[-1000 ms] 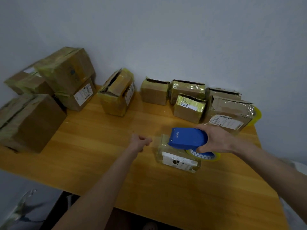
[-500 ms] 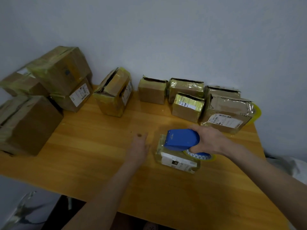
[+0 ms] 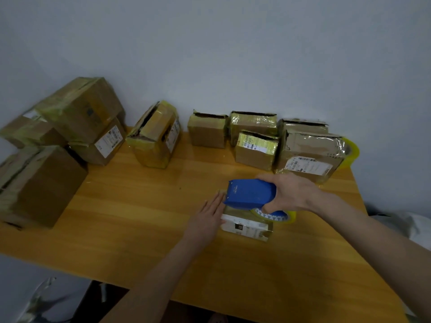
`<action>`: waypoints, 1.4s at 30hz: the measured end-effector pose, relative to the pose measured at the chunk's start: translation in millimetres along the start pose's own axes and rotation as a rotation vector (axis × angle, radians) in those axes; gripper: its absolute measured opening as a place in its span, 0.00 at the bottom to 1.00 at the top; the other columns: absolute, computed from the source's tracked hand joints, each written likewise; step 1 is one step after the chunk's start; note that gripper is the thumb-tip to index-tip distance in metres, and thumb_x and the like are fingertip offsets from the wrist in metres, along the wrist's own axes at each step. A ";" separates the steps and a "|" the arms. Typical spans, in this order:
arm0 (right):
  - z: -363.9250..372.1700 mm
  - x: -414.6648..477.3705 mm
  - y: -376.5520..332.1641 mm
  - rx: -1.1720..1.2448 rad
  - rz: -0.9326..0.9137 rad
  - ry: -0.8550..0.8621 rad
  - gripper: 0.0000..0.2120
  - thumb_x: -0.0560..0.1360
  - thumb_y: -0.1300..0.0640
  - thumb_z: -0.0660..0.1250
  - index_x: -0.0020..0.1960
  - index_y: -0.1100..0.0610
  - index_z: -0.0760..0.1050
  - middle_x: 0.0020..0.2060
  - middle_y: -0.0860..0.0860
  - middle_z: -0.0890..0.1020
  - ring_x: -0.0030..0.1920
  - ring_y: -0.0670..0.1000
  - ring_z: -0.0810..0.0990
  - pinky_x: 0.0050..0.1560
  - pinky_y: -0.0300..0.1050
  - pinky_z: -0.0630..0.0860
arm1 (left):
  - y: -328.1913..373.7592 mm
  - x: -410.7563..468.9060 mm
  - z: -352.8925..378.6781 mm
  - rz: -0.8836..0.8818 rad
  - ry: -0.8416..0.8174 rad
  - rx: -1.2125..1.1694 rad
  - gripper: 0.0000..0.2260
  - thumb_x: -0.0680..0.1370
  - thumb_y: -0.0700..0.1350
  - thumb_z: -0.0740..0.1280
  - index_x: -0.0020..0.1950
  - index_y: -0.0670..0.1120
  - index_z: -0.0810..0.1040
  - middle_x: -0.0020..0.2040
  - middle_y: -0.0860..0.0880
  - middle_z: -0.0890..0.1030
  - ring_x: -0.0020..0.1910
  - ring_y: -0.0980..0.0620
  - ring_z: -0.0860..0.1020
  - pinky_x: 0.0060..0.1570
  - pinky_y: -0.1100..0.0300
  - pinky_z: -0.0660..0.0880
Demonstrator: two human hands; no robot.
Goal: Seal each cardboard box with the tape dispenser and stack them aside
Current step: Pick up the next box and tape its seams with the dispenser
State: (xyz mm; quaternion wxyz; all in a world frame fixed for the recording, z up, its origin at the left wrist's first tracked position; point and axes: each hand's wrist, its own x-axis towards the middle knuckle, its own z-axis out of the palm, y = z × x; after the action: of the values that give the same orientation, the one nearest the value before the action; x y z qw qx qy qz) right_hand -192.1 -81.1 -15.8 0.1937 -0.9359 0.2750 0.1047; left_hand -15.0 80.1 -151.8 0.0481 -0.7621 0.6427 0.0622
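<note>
A: The table looks like wood, smooth, with a soft sheen across the grain.

B: The tape dispenser is blue plastic, matt. The roll under it is glossy, yellowish clear film.

A: The small box is brown cardboard under shiny clear tape, with a white paper label on its side.

B: The back-row boxes are matt cardboard with rough, torn edges. Their tape is crinkled and catches the light.

A: The left stack carries duller yellowish tape bands. The wall is matt and even.
</note>
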 end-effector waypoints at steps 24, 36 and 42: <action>49.3 -55.5 104.3 0.107 0.209 -0.139 0.35 0.66 0.46 0.72 0.70 0.43 0.62 0.51 0.45 0.77 0.51 0.50 0.77 0.52 0.52 0.78 | 90.8 17.1 -12.2 0.108 0.023 0.039 0.32 0.82 0.58 0.49 0.74 0.47 0.32 0.76 0.46 0.33 0.75 0.47 0.34 0.73 0.49 0.35; 68.9 -78.0 121.0 0.253 0.218 -0.066 0.44 0.68 0.44 0.72 0.75 0.36 0.51 0.53 0.42 0.73 0.51 0.47 0.73 0.48 0.45 0.73 | 85.8 24.7 -1.2 0.118 -0.012 0.111 0.33 0.82 0.57 0.51 0.74 0.48 0.30 0.75 0.47 0.31 0.75 0.48 0.33 0.73 0.51 0.35; 63.3 -93.7 139.3 0.231 0.289 -0.145 0.43 0.68 0.46 0.72 0.75 0.36 0.51 0.51 0.41 0.74 0.50 0.47 0.75 0.50 0.45 0.75 | 85.5 27.6 -2.0 0.118 0.004 0.092 0.35 0.81 0.56 0.54 0.74 0.48 0.31 0.75 0.48 0.31 0.74 0.49 0.33 0.71 0.52 0.34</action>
State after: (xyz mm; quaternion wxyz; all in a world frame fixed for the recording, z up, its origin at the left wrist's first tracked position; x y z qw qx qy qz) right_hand -352.6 -117.9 -87.1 0.3022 -0.8481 0.4021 0.1665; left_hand -94.6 38.5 -153.6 0.0782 -0.7199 0.6888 0.0339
